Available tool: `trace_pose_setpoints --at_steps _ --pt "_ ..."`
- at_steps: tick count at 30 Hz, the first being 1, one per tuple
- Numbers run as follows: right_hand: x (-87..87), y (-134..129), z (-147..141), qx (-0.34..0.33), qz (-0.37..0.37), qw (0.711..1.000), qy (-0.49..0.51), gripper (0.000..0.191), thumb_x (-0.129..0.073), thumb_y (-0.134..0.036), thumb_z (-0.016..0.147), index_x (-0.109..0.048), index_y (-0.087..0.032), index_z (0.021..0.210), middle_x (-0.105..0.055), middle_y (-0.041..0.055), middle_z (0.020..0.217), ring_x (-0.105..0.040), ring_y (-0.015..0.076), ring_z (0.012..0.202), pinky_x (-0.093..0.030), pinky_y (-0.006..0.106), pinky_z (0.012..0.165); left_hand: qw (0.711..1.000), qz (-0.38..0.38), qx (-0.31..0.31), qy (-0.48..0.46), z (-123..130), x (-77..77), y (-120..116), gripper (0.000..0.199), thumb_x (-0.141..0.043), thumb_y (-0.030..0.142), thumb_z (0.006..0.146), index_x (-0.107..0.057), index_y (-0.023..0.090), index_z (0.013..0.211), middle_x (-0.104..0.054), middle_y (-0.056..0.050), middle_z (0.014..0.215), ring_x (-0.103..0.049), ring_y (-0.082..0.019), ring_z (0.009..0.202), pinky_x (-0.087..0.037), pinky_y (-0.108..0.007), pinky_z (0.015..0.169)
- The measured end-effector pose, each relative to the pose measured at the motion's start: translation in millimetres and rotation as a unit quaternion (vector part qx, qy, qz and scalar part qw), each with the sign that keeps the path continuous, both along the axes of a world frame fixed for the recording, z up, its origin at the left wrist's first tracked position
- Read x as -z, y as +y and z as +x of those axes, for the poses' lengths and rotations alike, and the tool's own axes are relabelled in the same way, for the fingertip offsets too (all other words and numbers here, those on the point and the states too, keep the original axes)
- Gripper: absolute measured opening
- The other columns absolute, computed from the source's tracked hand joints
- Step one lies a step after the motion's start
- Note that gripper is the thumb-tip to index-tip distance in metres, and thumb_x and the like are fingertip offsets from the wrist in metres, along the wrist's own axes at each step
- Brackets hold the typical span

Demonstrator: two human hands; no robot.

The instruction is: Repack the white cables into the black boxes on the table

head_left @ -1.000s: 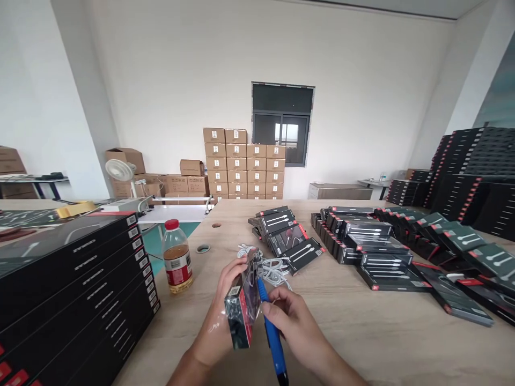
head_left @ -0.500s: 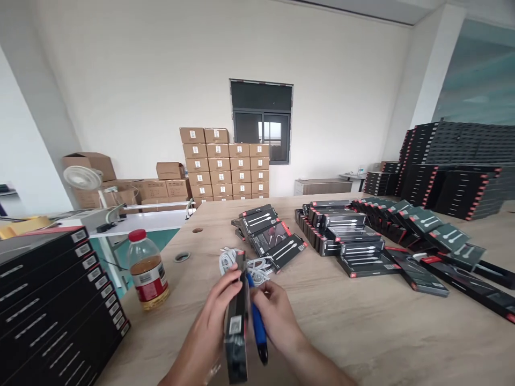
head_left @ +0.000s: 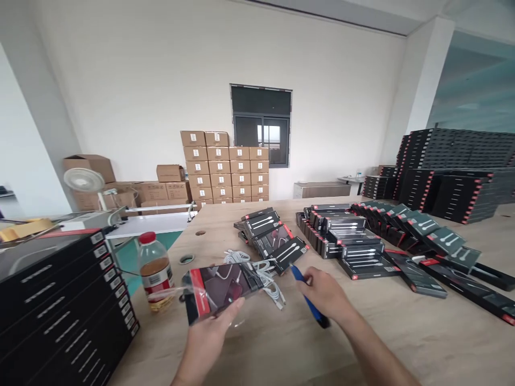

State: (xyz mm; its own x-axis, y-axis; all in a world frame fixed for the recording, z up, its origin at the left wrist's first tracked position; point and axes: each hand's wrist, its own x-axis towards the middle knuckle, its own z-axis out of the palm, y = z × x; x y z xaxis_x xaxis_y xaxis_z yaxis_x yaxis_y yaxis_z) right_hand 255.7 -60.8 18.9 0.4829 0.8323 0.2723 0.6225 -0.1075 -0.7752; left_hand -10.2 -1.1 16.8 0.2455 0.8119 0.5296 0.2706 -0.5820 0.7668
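Note:
My left hand (head_left: 215, 332) holds a black cable box (head_left: 219, 289) with a red band and a cable picture, its printed face turned up. Loose clear film (head_left: 163, 293) sticks out from the box's left end. In my right hand (head_left: 324, 292) is a slim blue tool (head_left: 308, 297) with a black end, held apart from the box; its exact kind is unclear. Bundled white cables (head_left: 267, 276) lie just beyond the held box. Behind them a small pile of black cable boxes (head_left: 263, 222) rests on the table.
Stacked black boxes (head_left: 52, 311) stand at the left, beside a red-capped bottle (head_left: 155, 273). Rows of cable boxes (head_left: 354, 236) fill the table's right side (head_left: 382, 332), with tall stacks (head_left: 454, 193) behind. Cartons (head_left: 229, 166) line the wall.
The box has turned from on edge to face up and moved left, with film now trailing from it. My right hand and the blue tool have moved right, away from the box.

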Motion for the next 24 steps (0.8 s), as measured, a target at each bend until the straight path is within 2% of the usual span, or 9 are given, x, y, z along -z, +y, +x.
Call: trace_pose_setpoints --at_steps 2,5,8,10,12,14,17,20,24 --pt "5.5 -20.3 17.6 0.039 -0.044 0.996 -0.071 0.018 -0.071 -0.025 0.063 -0.054 -0.024 0.055 -0.063 0.0041 0.058 -0.064 0.0277 0.066 -0.038 0.033 0.061 0.979 -0.117 0.05 -0.158 2.9 -3.5 -5.2 0.036 -0.071 0.045 0.082 -0.071 0.017 0.106 -0.075 -0.009 0.109 -0.069 -0.027 0.108 -0.054 -0.038 0.095" --pt "10.9 -42.9 43.3 0.075 -0.109 0.98 -0.151 0.028 -0.073 -0.017 0.057 -0.048 -0.024 0.048 -0.065 0.0093 0.058 -0.067 0.0356 0.068 -0.041 0.039 0.063 0.902 -0.232 0.128 -0.34 8.2 -11.6 -6.2 0.045 -0.083 0.038 0.067 -0.07 0.019 0.106 -0.075 -0.006 0.11 -0.064 -0.028 0.117 -0.05 -0.037 0.102" --pt "1.7 -42.6 50.1 0.086 -0.137 0.964 -0.209 0.024 -0.075 -0.023 0.063 -0.054 -0.022 0.052 -0.07 0.0149 0.069 -0.07 0.0382 0.074 -0.044 0.043 0.067 0.857 -0.273 0.161 -0.406 11.2 -15.2 -4.8 0.046 -0.085 0.031 0.064 -0.069 0.021 0.106 -0.075 -0.004 0.109 -0.065 -0.025 0.114 -0.05 -0.033 0.1" --pt "-9.1 -29.0 35.0 0.042 -0.118 0.968 -0.216 0.02 -0.07 -0.037 0.076 -0.066 -0.02 0.069 -0.074 0.0169 0.085 -0.07 0.0355 0.083 -0.047 0.043 0.073 0.834 -0.287 0.184 -0.433 11.0 -13.7 -4.0 0.045 -0.084 0.027 0.066 -0.069 0.021 0.107 -0.076 -0.004 0.107 -0.068 -0.024 0.109 -0.052 -0.032 0.096" --pt "-17.2 -10.1 5.0 -0.074 -0.072 0.983 -0.152 0.036 -0.062 -0.051 0.085 -0.071 -0.02 0.1 -0.074 0.0156 0.104 -0.069 0.0313 0.096 -0.049 0.04 0.08 0.817 -0.302 0.202 -0.448 8.8 -10.5 -3.0 0.042 -0.084 0.026 0.067 -0.07 0.019 0.106 -0.076 -0.005 0.104 -0.07 -0.024 0.103 -0.055 -0.032 0.089" --pt "-17.9 7.5 -33.0 -0.219 -0.028 0.975 -0.02 0.058 -0.064 -0.057 0.084 -0.059 -0.022 0.131 -0.07 0.0121 0.12 -0.066 0.0276 0.106 -0.051 0.037 0.084 0.807 -0.315 0.211 -0.453 5.2 -7.2 -1.6 0.038 -0.084 0.026 0.069 -0.071 0.018 0.103 -0.077 -0.006 0.102 -0.071 -0.024 0.1 -0.055 -0.031 0.086" --pt "-2.8 22.1 -83.4 -0.356 0.025 0.927 0.113 0.062 -0.071 -0.052 0.081 -0.057 -0.023 0.133 -0.072 0.0073 0.114 -0.067 0.025 0.098 -0.053 0.035 0.082 0.802 -0.323 0.217 -0.453 1.8 -4.2 0.4 0.033 -0.081 0.028 0.073 -0.072 0.017 0.103 -0.077 -0.007 0.104 -0.07 -0.024 0.1 -0.055 -0.032 0.087" --pt "18.6 23.9 -104.8 -0.35 0.109 0.912 0.185 0.047 -0.069 -0.048 0.085 -0.062 -0.02 0.122 -0.074 0.0054 0.105 -0.067 0.024 0.095 -0.053 0.034 0.083 0.797 -0.346 0.221 -0.443 7.2 -2.9 1.4 0.036 -0.075 0.038 0.081 -0.071 0.016 0.109 -0.076 -0.009 0.11 -0.068 -0.027 0.107 -0.054 -0.037 0.092" --pt "28.8 22.1 -97.6 -0.253 0.154 0.935 0.195 0.042 -0.057 -0.052 0.093 -0.066 -0.019 0.117 -0.074 0.0051 0.092 -0.067 0.0229 0.087 -0.054 0.031 0.077 0.777 -0.358 0.259 -0.447 22.8 2.1 -0.2 0.054 -0.061 0.058 0.088 -0.064 0.021 0.126 -0.068 -0.009 0.13 -0.062 -0.03 0.119 -0.05 -0.042 0.1"
